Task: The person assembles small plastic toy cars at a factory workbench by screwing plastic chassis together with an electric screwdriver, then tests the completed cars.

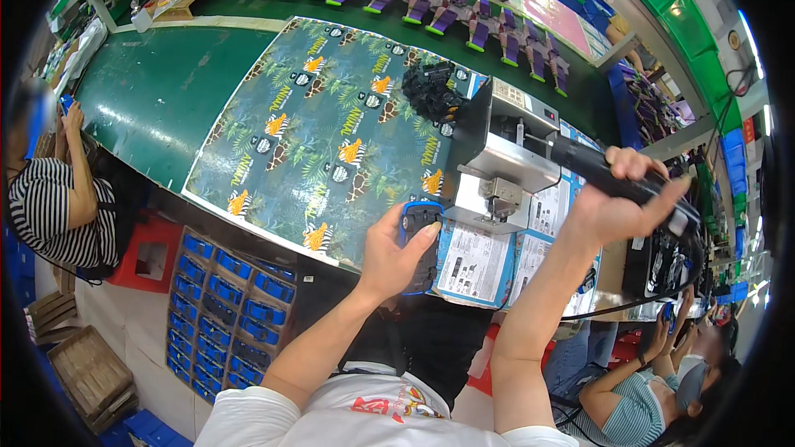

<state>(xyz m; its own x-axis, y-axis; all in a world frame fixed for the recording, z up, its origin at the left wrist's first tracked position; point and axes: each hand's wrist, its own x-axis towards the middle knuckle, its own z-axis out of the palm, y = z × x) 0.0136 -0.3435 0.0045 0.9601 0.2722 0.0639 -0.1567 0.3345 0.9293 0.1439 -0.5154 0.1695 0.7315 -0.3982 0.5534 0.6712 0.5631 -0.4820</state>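
Nearby, metal press (pixel 505 157), black parts pile (pixel 432 89)

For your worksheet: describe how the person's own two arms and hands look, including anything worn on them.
Both arms are bare from the short white sleeves of a T-shirt with a red print on the chest. The left hand and right hand wear no gloves; no watch, ring or wristband shows on either forearm.

Head view, looking steeply down, close over workbench (pixel 157 91).
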